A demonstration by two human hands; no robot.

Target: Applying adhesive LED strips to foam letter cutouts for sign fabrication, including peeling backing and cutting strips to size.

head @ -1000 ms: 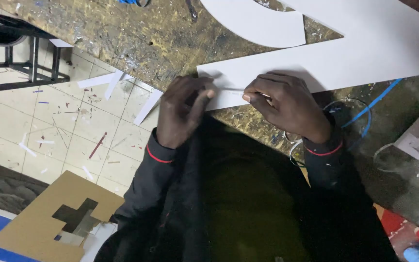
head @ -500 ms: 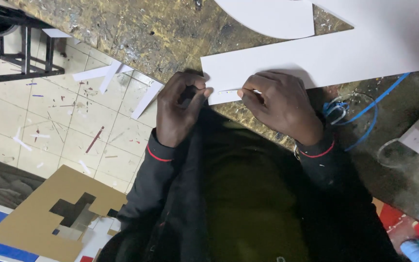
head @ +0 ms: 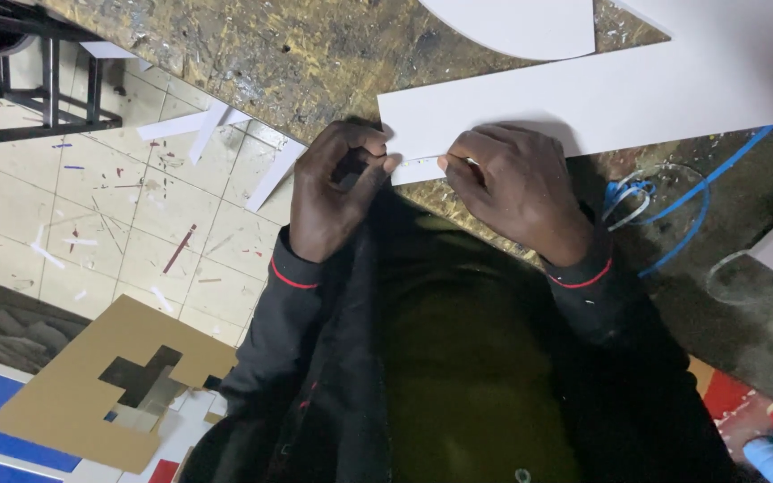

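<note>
Both your hands meet at the near edge of the workbench (head: 252, 54), pinching the lower edge of the white board (head: 637, 89) that lies flat there. Your left hand (head: 337, 192) is curled nearly closed on the board's corner, thumb pressed to its edge, likely to keep it from sliding. Your right hand (head: 516, 188) is also closed, fingertips nipping a thin strip along that edge; whether it holds a tool, you cannot tell. Blue cord (head: 682, 201) loops just beside your right wrist.
</note>
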